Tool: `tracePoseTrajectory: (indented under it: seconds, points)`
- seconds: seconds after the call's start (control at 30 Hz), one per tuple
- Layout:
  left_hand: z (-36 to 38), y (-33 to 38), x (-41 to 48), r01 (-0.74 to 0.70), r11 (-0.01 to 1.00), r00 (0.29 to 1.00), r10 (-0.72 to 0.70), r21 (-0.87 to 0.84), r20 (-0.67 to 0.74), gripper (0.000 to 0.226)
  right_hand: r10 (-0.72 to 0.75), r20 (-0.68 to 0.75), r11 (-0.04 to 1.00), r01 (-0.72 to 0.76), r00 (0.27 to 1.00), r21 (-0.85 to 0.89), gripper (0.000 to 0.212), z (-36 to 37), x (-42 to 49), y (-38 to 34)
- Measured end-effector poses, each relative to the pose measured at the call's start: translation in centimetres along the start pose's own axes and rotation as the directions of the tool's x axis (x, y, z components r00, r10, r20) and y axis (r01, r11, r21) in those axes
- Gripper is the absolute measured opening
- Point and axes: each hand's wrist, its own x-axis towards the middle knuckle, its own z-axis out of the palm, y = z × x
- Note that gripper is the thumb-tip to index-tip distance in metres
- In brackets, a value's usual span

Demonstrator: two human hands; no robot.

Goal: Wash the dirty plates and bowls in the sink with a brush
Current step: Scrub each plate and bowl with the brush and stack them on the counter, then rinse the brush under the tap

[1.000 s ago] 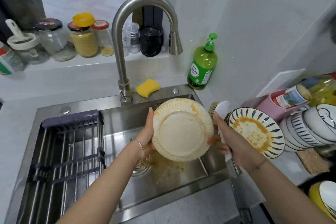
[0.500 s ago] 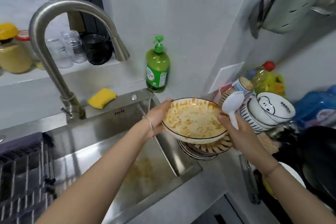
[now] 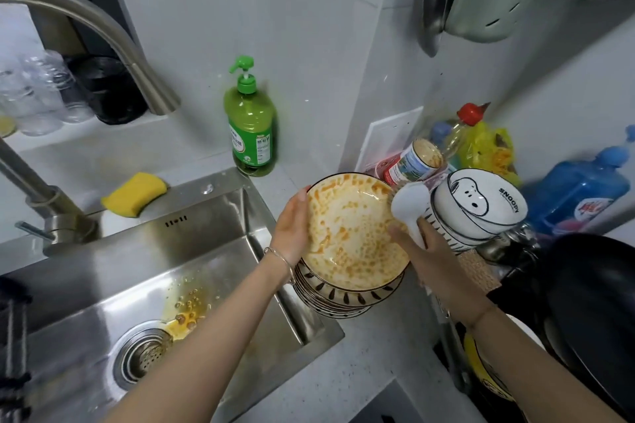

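Left hand [image 3: 290,230] clasps the left rim of a sauce-stained plate [image 3: 347,237], which is tilted over a stack of striped plates [image 3: 343,302] on the desk [image 3: 360,364], just right of the sink [image 3: 213,251]. Right hand [image 3: 436,261] is wrapped round the handle of a white brush [image 3: 410,204]. The brush head sits at the plate's right rim, bristles apparently touching, though partly hidden. Orange residue lies beside the sink drain [image 3: 144,357]. A green soap bottle [image 3: 252,134] stands against the wall behind.
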Motion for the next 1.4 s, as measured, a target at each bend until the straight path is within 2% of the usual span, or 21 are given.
tracePoseTrajectory:
  seconds: [0.17,0.33,0.47,0.57,0.63,0.73,0.83,0.93,1.07,1.17,1.3,1.4]
  points:
    - [-0.1,-1.1,-0.3,-0.013,0.999,1.000,0.012,0.046,0.026,0.036,0.063,-0.023,0.997,-0.062,0.998,0.035,0.062,0.5,0.0,1.0]
    - [0.0,-1.7,-0.5,0.011,0.996,1.000,-0.011,0.086,-0.008,0.027,0.015,-0.050,1.000,-0.015,0.999,-0.008,0.062,0.5,0.2,1.0]
    - [-0.1,-2.4,-0.4,0.043,0.997,0.999,-0.042,0.068,-0.022,0.049,-0.032,-0.016,0.991,0.030,0.999,-0.131,0.063,0.1,0.8,0.9]
    - [-1.3,-2.4,0.1,0.034,0.998,0.999,-0.032,0.060,-0.043,0.051,-0.070,0.032,0.985,0.074,0.997,-0.155,0.060,0.7,1.2,-1.4]
    - [-3.1,-2.1,0.5,0.032,0.999,0.997,-0.028,0.043,-0.077,0.053,-0.070,0.072,0.992,0.077,0.995,-0.095,0.053,2.0,1.5,-3.4]
    - [-7.3,-1.2,1.7,0.053,0.998,0.982,-0.047,0.029,-0.184,0.072,-0.084,0.162,0.994,0.093,0.983,-0.050,0.037,4.8,2.3,-6.1]
    - [-12.8,0.0,4.1,0.083,0.997,0.939,-0.078,0.001,-0.334,0.070,-0.098,0.301,0.995,0.095,0.949,0.026,0.030,9.4,3.4,-8.5]
    - [-16.8,1.7,7.0,0.052,0.992,0.932,-0.088,-0.111,-0.352,0.085,-0.078,0.375,0.991,0.033,0.924,0.127,0.025,13.9,4.3,-10.3]
    - [-20.0,3.9,10.5,0.099,0.995,0.927,-0.087,0.015,-0.364,0.098,-0.047,0.441,0.979,-0.047,0.896,0.199,0.023,17.9,4.7,-11.9]
    - [-20.7,4.8,12.8,0.086,0.996,0.929,-0.071,0.024,-0.364,0.105,-0.040,0.469,0.967,-0.083,0.883,0.240,0.023,19.2,5.0,-12.1]
    - [-21.0,5.6,15.2,-0.027,0.999,0.927,0.018,-0.019,-0.374,0.097,0.005,0.495,0.963,-0.138,0.869,0.232,0.026,19.5,5.2,-11.6]
    - [-21.4,5.5,16.3,-0.072,0.997,0.929,0.054,-0.036,-0.366,0.070,0.025,0.492,0.967,-0.145,0.870,0.208,0.023,19.3,5.2,-11.6]
